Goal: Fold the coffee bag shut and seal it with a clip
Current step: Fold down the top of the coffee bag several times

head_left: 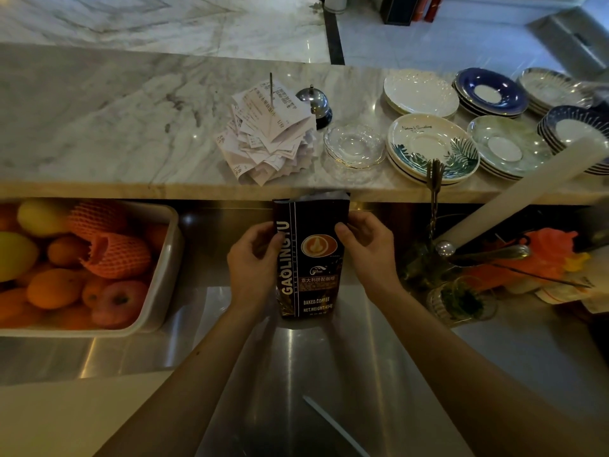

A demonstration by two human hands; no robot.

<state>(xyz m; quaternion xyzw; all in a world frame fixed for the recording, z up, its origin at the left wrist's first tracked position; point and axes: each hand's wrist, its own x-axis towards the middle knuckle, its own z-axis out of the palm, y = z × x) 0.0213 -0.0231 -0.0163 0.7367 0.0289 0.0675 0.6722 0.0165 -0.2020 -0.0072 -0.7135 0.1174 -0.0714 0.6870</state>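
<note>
A dark coffee bag (309,275) with white lettering and a latte picture stands upright on the steel counter (296,357), just under the marble ledge. Its top edge is open and unfolded. My left hand (252,258) grips the bag's left side near the upper half. My right hand (365,245) holds the right side, thumb pressed on the front. A thin pale stick-like object (333,423), possibly a sealing clip, lies flat on the counter near my arms; I cannot tell for sure what it is.
A metal tray of fruit (164,258) sits at the left. On the marble ledge (99,127) are a spike of receipts (270,133), a service bell (314,105) and several stacks of saucers (431,146). Orange bags and a glass of greens (461,301) crowd the right.
</note>
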